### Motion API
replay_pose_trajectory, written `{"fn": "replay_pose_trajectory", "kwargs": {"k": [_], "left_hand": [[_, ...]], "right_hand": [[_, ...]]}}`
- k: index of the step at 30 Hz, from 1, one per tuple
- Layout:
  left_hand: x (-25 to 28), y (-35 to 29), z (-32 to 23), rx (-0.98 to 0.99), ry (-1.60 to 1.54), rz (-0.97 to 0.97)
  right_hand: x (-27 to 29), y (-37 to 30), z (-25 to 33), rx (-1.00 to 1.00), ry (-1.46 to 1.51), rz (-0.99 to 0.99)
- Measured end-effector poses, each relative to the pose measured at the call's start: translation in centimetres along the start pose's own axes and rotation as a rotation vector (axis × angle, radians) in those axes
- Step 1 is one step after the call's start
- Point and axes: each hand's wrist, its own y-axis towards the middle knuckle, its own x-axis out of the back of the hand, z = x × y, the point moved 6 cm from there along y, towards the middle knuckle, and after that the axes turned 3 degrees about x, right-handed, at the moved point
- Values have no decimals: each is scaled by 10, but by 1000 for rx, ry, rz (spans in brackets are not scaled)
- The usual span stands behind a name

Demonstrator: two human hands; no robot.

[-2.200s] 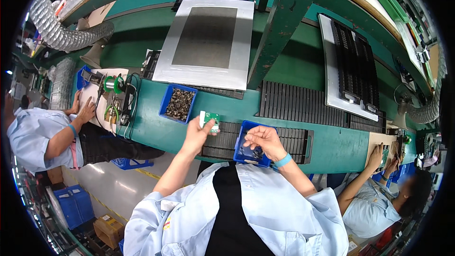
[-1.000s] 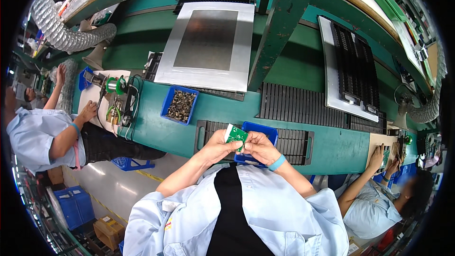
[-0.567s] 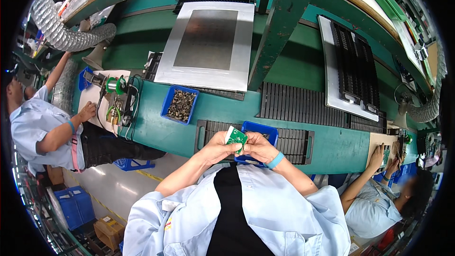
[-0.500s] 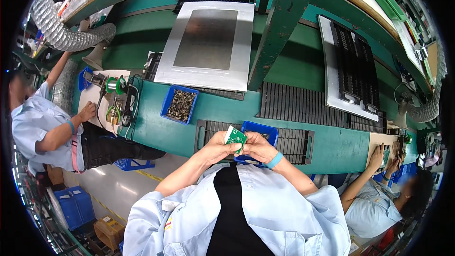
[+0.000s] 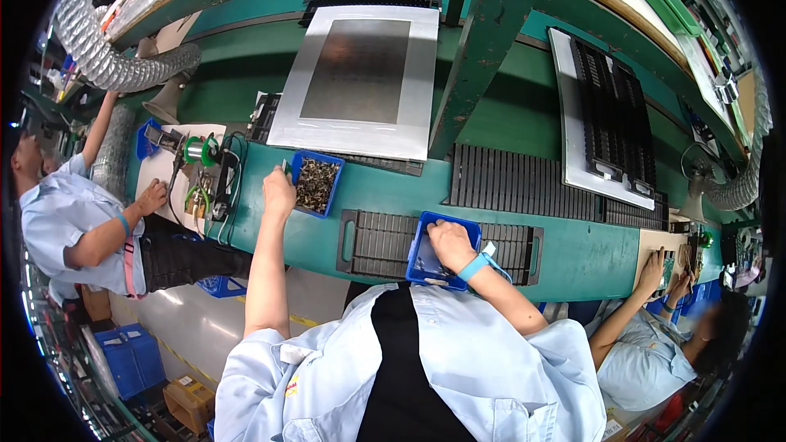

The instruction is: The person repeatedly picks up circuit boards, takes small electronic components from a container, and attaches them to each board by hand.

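Observation:
My left hand (image 5: 279, 194) is closed beside the left blue bin (image 5: 336, 188), which holds many small dark and tan parts (image 5: 316, 183). A green edge shows at its fingertips, apparently the circuit board (image 5: 286, 167) seen nearly edge-on. My right hand (image 5: 449, 243) reaches down into the nearer blue bin (image 5: 413, 252) in front of me. Its fingers are bent together, and what they pinch, if anything, is hidden. A blue band (image 5: 472, 267) circles my right wrist.
Under the nearer bin lies a slotted black tray (image 5: 372, 245). Behind stand a white-framed metal plate (image 5: 356, 74), a black rack (image 5: 610, 106) and a green post (image 5: 483, 57). Co-workers sit at left (image 5: 86, 221) and right (image 5: 647, 352); a solder reel (image 5: 201, 148) stands left.
My hands have parted from around the circuit board. The left has moved left and away from me to the left bin; the right has dropped into the nearer bin.

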Motion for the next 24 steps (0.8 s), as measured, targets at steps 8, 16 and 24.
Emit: {"fn": "replay_pose_trajectory", "kwargs": {"k": [8, 16, 24], "left_hand": [[-2, -20, 2, 120, -314, -30], [-9, -84, -86, 180, -1225, 512], [-33, -146, -159, 155, -1450, 984]], "right_hand": [[-23, -3, -1, -41, -112, 127], [21, -16, -12, -133, 479, -22], [40, -25, -13, -363, 1158, -3]]}}
